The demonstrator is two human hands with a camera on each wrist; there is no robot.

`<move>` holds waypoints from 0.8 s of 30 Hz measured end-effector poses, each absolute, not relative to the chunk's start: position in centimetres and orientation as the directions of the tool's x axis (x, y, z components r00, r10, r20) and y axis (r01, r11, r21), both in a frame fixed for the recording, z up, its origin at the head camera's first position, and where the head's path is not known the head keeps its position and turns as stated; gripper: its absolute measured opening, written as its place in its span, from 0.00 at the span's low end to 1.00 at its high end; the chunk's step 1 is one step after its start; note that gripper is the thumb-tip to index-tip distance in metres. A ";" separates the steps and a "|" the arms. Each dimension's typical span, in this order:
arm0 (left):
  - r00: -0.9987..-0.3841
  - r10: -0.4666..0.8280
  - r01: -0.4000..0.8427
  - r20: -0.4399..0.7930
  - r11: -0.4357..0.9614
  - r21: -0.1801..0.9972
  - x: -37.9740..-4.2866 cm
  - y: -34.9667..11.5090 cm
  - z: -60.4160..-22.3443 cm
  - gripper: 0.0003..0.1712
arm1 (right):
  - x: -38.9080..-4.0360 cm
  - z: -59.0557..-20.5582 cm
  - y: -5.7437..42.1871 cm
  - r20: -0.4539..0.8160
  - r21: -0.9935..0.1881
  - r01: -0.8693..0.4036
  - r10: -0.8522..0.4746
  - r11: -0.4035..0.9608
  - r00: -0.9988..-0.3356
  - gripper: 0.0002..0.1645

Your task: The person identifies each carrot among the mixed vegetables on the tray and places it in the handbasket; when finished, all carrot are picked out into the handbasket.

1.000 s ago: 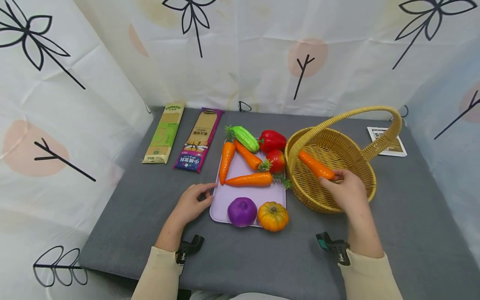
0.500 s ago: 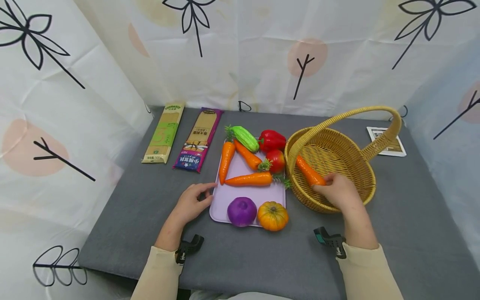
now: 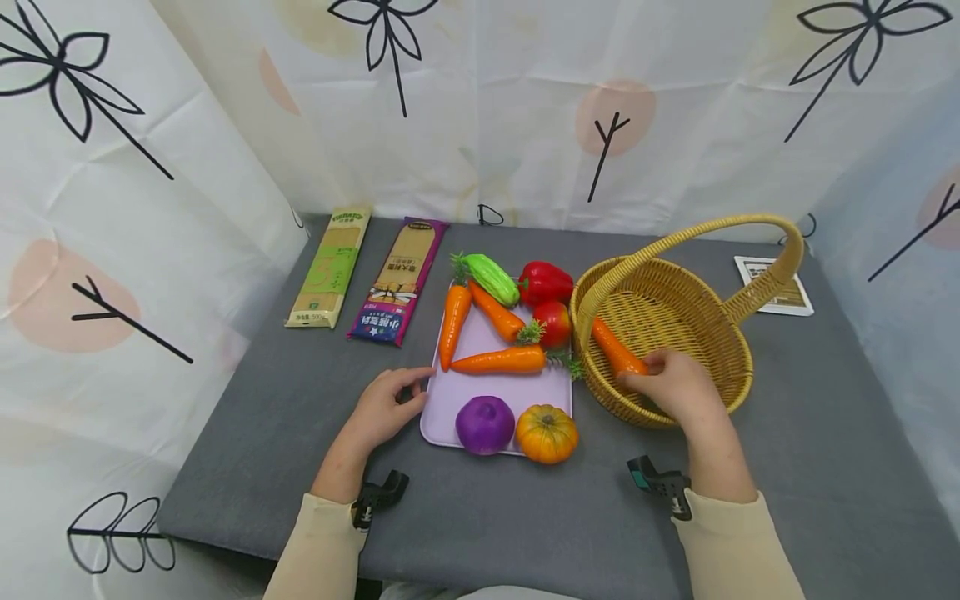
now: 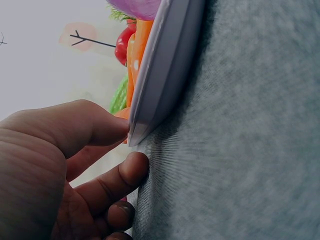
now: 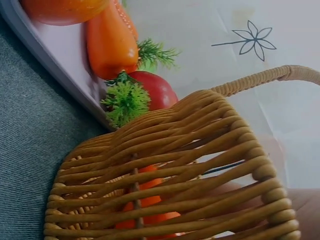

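Note:
In the head view, my right hand point(image 3: 672, 385) is inside the wicker basket point(image 3: 738, 379), its fingers and thumb on the near end of an orange carrot point(image 3: 615, 345). The carrot slants low against the basket's left inner side; in the right wrist view the basket's weave point(image 5: 215, 150) mostly hides hand and carrot. My left hand point(image 3: 386, 406) rests at the left edge of the lilac tray point(image 3: 487, 385), thumb and index finger loosely bent. Seen from the left wrist, the thumb touches the tray's rim point(image 4: 165, 75).
On the tray lie several carrots point(image 3: 498, 360), a green cucumber-like vegetable point(image 3: 491, 278), a red bell pepper point(image 3: 544, 282), a red round fruit point(image 3: 552, 323), a purple round vegetable point(image 3: 485, 425) and a small pumpkin point(image 3: 547, 434). Two noodle packets point(image 3: 401, 279) lie left; a white-edged packet point(image 3: 787, 293) lies behind the basket.
My right hand has moved left and lower into the basket with the carrot, then nearly stopped. My left hand and the tray have stayed put.

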State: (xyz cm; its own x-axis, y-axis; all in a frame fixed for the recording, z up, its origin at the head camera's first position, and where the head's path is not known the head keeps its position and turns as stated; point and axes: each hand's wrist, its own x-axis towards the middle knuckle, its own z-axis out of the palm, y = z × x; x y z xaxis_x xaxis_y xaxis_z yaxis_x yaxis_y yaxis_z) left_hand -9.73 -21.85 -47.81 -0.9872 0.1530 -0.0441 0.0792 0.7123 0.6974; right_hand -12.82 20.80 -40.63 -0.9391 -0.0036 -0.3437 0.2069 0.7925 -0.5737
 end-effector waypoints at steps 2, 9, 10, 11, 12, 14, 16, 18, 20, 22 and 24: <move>-0.987 0.153 0.076 -0.049 0.714 0.696 -9.7 -21.9 -47.8 0.22 | -12.7 -40.5 20.9 -0.326 -0.582 0.203 0.003 0.787 -0.945 0.46; -0.987 0.153 0.076 -0.050 0.716 0.694 -9.7 -21.9 -47.8 0.22 | -12.0 -39.7 20.9 -0.241 -0.611 0.176 0.031 0.772 -0.970 0.45; -0.987 0.154 0.077 -0.050 0.716 0.694 -9.7 -21.9 -47.8 0.22 | -11.8 -39.5 20.9 -0.226 -0.615 0.174 0.040 0.769 -0.973 0.44; -0.987 0.156 0.079 -0.048 0.715 0.694 -9.7 -21.9 -47.8 0.22 | -11.7 -39.3 20.8 -0.212 -0.623 0.175 0.050 0.763 -0.976 0.44; -0.986 0.158 0.083 -0.045 0.715 0.694 -9.8 -21.9 -47.8 0.22 | -11.5 -39.1 20.7 -0.200 -0.630 0.174 0.058 0.757 -0.978 0.44; -0.986 0.160 0.086 -0.042 0.711 0.698 -9.8 -21.9 -47.9 0.22 | -11.2 -38.6 20.6 -0.179 -0.647 0.177 0.079 0.742 -0.981 0.44; -0.986 0.163 0.091 -0.037 0.710 0.698 -9.8 -21.9 -48.0 0.22 | -10.8 -38.1 20.5 -0.154 -0.665 0.176 0.098 0.726 -0.983 0.43; -0.986 0.163 0.093 -0.035 0.709 0.699 -9.8 -22.0 -48.0 0.22 | -10.4 -37.6 20.3 -0.126 -0.677 0.165 0.109 0.717 -0.986 0.42; -0.986 0.162 0.092 -0.035 0.707 0.702 -9.8 -22.0 -48.1 0.22 | -10.1 -37.1 20.2 -0.096 -0.690 0.153 0.120 0.707 -0.988 0.42; -0.986 0.161 0.089 -0.037 0.706 0.703 -9.8 -22.0 -48.0 0.22 | -9.8 -36.7 20.0 -0.066 -0.701 0.137 0.127 0.700 -0.990 0.42; -0.987 0.158 0.084 -0.040 0.704 0.705 -9.8 -21.9 -48.0 0.22 | -9.6 -36.2 19.8 -0.036 -0.716 0.119 0.134 0.688 -0.990 0.42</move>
State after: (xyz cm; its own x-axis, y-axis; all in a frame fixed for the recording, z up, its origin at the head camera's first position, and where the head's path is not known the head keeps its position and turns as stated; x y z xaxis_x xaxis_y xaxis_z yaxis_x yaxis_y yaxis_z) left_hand -9.78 -21.92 -47.99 -0.9867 0.1575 -0.0396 0.0841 0.7039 0.7054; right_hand -9.58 19.81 -36.22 -0.9904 0.1337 -0.0358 0.1187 0.6879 -0.7160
